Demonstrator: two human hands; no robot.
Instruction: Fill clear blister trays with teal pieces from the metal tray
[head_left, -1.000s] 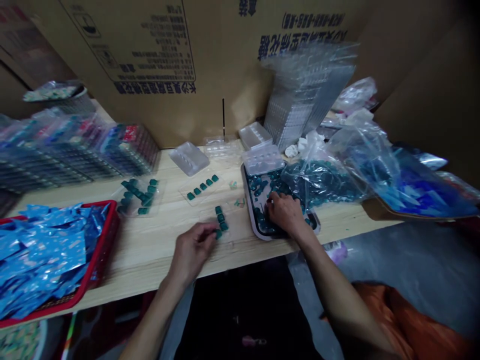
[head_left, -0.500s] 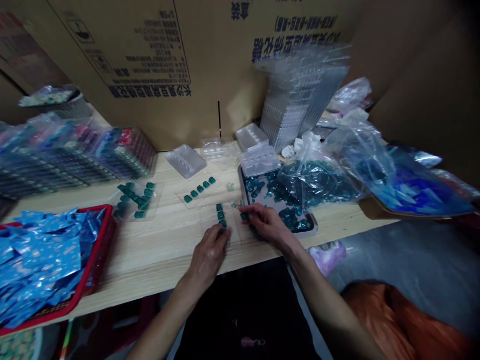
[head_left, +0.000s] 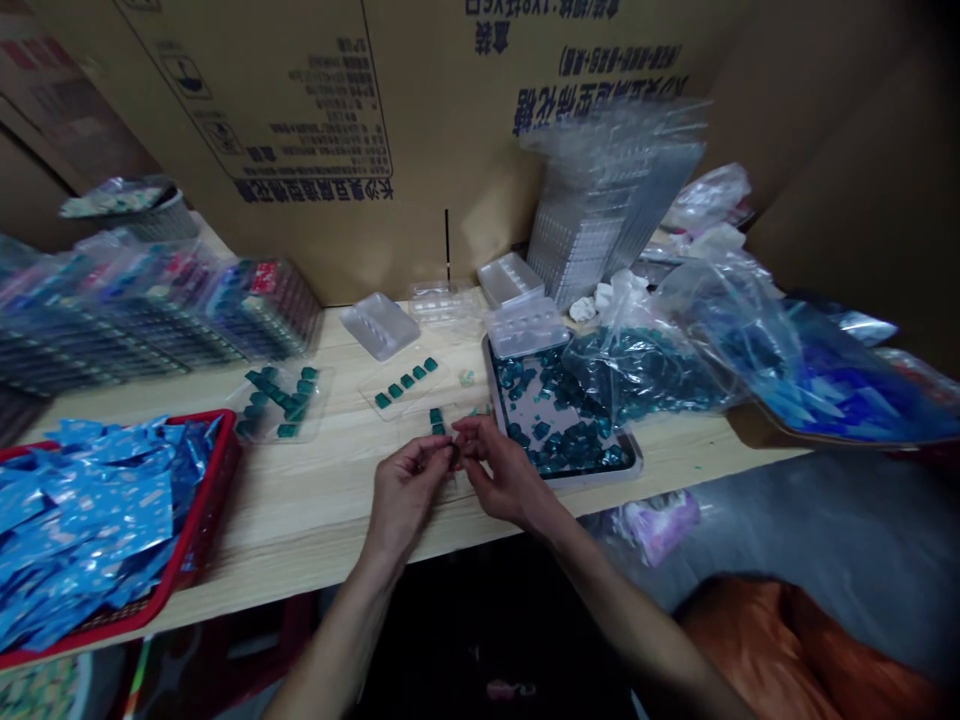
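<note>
The person's left hand (head_left: 405, 505) and right hand (head_left: 502, 472) are closing narrowly, fingertips meeting around a small teal glassy tile (head_left: 454, 453) above a clear plastic blister tray (head_left: 426, 445); it seems light, hard, slippery, best held by its edges.

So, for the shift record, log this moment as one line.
left hand: fingertips meeting right hand | right hand: small dark piece between fingertips | nearest: teal squares in clear tray
</note>
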